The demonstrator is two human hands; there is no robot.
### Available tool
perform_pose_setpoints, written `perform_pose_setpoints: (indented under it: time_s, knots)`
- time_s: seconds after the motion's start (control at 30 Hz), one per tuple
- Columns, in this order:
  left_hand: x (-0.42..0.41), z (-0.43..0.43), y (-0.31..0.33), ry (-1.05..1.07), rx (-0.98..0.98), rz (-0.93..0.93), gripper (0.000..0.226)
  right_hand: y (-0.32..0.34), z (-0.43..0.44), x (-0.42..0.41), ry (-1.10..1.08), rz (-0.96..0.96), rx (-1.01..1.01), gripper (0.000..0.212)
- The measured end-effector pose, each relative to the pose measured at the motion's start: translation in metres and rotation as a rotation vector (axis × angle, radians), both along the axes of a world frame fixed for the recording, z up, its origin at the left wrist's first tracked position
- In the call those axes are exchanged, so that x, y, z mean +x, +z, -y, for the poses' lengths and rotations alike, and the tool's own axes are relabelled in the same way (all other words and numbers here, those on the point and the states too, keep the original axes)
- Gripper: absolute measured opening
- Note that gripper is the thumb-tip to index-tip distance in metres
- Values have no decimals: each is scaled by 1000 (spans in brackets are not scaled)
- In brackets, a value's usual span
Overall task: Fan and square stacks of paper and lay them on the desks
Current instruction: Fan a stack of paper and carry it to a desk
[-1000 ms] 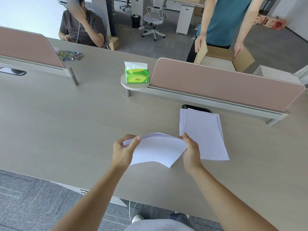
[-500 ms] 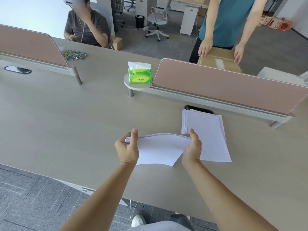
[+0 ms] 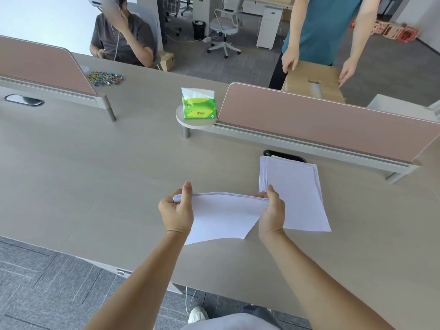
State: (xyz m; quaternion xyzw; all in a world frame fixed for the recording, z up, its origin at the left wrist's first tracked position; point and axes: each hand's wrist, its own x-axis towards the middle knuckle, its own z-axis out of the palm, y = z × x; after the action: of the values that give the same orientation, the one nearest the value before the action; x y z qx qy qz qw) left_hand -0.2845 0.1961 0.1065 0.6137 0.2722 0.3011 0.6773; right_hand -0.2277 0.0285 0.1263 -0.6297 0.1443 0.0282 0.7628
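Observation:
A thin stack of white paper (image 3: 221, 217) hangs above the desk (image 3: 95, 177), held by its two upper ends. My left hand (image 3: 177, 211) grips the left end with the thumb up. My right hand (image 3: 272, 210) pinches the right end. The stack's top edge runs nearly straight between my hands and its lower corner droops toward me. A second stack of white paper (image 3: 295, 194) lies flat on the desk just right of my right hand, its sheets slightly fanned at the far edge.
A green tissue pack (image 3: 198, 108) sits on a round shelf by the pink divider (image 3: 321, 125). A pile of coloured clips (image 3: 104, 77) lies far left. A person sits behind the desk; another stands by a cardboard box (image 3: 314, 82).
My hands have turned upright and pulled the held stack flatter, its arched top edge now almost straight. The standing person has shut the cardboard box's flaps.

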Motion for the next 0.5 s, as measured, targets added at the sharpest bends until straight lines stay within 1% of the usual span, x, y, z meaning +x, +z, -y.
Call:
perform_pose_setpoints:
  time_s: [0.1,0.17,0.23,0.3,0.43,0.5]
  knots:
    - [-1,-6,-2,-33,-22,-17,61,-2,5,0,116,118,-82,43]
    - [-2,-11,-6,-73,-44,-52,64,-5,8,0,177,184,-137,37]
    - [-3,-14,-8,-114,-59,-94,57,-7,9,1,198,187,-171,33]
    - [-3,-15,-7,-138,-67,-131,50,-8,10,3,200,172,-182,35]
    - [-3,-15,-2,-139,-77,-171,46,-7,9,2,210,180,-209,38]
    - [-4,-14,-1,-146,-83,-182,44,-6,9,1,246,189,-186,44]
